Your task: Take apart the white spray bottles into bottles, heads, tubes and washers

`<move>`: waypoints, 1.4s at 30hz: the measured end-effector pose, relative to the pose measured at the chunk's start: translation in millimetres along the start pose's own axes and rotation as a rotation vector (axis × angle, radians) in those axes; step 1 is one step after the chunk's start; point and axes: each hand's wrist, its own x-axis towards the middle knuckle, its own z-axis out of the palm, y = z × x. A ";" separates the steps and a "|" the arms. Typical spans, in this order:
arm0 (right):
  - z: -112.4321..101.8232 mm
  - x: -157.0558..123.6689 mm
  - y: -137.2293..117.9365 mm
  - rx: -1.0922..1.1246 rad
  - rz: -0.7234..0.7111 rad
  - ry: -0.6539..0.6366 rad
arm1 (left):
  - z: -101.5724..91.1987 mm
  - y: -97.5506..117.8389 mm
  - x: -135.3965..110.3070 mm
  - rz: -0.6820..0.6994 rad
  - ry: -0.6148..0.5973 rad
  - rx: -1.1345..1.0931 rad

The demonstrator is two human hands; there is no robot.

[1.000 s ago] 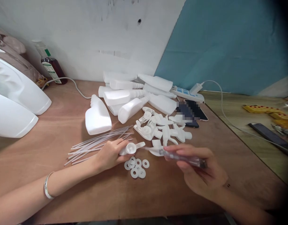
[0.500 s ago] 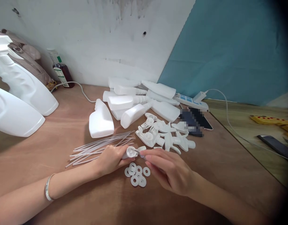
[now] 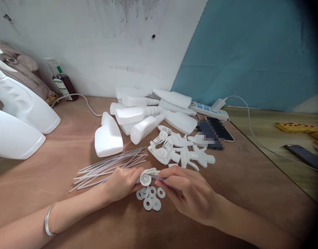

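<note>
My left hand point(image 3: 122, 183) is closed around a white spray-trigger head point(image 3: 146, 177), its round opening turned toward me. My right hand point(image 3: 186, 193) pinches a thin clear pen-like tool point(image 3: 159, 178) whose tip reaches into that opening. Several white ring washers point(image 3: 150, 199) lie on the wooden table just below both hands. A loose bundle of clear thin tubes point(image 3: 109, 164) lies to the left of my left hand. A pile of white trigger heads point(image 3: 179, 150) sits just beyond my hands.
White empty spray bottles point(image 3: 146, 110) lie heaped at the back centre. Two large white bottles point(image 3: 16, 117) stand at the left. A brown-liquid bottle point(image 3: 62, 83), a power strip point(image 3: 208, 110) with cable and two phones point(image 3: 214, 129) lie behind. A second table point(image 3: 278, 145) adjoins at the right.
My right hand came in from the right with the clear tool and put its tip into the trigger head held by my left hand. The view shifted slightly.
</note>
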 end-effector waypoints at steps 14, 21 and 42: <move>-4.0 3.6 -9.7 -0.085 0.006 -0.025 | 2.6 1.3 -0.7 0.011 0.022 0.092; -3.8 3.3 -12.3 -0.065 -0.028 -0.103 | 4.0 2.0 -1.9 0.014 0.047 0.101; -12.3 -4.1 -1.3 0.399 0.637 -0.024 | 11.2 3.1 -6.5 0.033 0.070 0.203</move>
